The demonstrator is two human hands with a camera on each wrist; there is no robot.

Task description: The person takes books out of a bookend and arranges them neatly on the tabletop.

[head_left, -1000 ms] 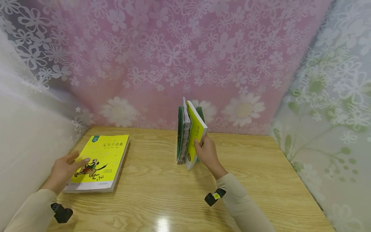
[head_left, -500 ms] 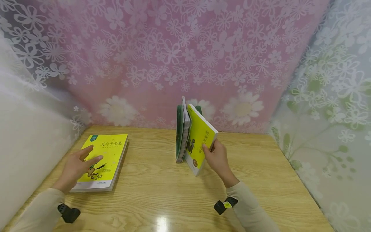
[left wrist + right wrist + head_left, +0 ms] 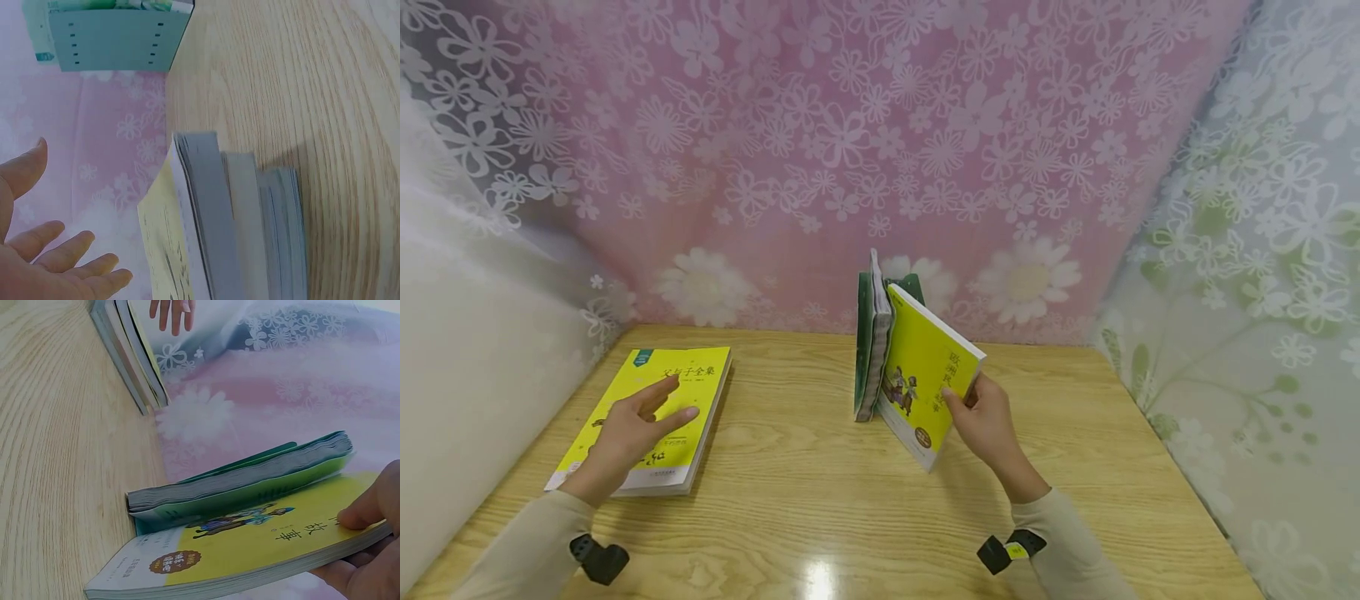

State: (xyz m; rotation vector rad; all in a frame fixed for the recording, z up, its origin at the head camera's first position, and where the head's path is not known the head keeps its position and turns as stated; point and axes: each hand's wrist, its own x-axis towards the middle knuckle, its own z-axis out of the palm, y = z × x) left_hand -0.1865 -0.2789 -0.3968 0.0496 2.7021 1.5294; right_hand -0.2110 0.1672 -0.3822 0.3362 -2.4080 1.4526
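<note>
Shifted rightward since a moment ago, our right hand (image 3: 988,423) pinches a tilted yellow book (image 3: 925,371) while our empty left hand (image 3: 625,437), fingers spread, hovers above a book stack (image 3: 625,383), a green book (image 3: 237,478) standing between on the table (image 3: 790,483).

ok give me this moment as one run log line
right hand: holds yellow book | left hand: above book stack | stack: on table

1 bare left grip (image 3: 628,437), 1 bare right grip (image 3: 988,421). 2 beige fabric sleeves (image 3: 523,546), 2 black wrist cameras (image 3: 602,562). 1 thin yellow-and-white paperback (image 3: 921,367). 1 yellow-topped stack (image 3: 700,392), at least 3 books. 1 thick green-covered book (image 3: 244,477). At least 1 grey-green panel (image 3: 114,47), 10 dark slots (image 3: 155,44). 1 pale wood-grain desk (image 3: 805,500). 3 large white daisies (image 3: 1030,279).
</note>
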